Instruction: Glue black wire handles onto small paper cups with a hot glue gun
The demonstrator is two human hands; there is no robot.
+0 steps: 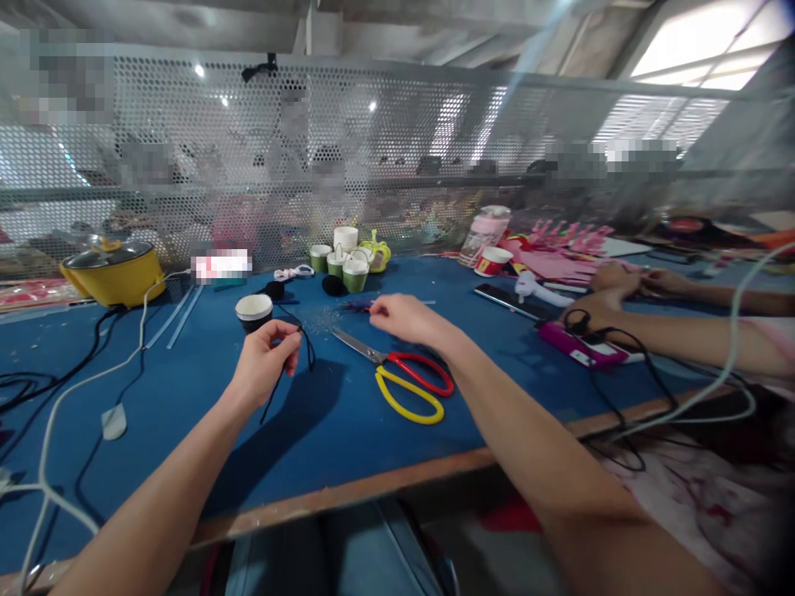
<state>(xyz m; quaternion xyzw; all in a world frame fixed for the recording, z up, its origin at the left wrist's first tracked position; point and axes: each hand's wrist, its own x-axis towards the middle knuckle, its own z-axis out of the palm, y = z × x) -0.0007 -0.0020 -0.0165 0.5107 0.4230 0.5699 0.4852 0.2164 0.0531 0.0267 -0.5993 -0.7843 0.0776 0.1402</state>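
My left hand (264, 364) is closed in a pinch on a thin black cord (291, 360) that hangs down toward the blue table (186, 414). My right hand (403, 317) reaches forward with its fingertips pinched on a small dark purple object (357, 305) lying on the table. A black paper cup (254, 312) stands just beyond my left hand. Scissors with one red and one yellow handle (407, 377) lie open below my right wrist.
Green and white small cups (343, 261) cluster at the back by the perforated metal screen (373, 141). A yellow cooking pot (115, 271) stands far left with cables (80, 389). Another person's arms (652, 323), a phone (506, 300) and pink items (559, 248) are at right.
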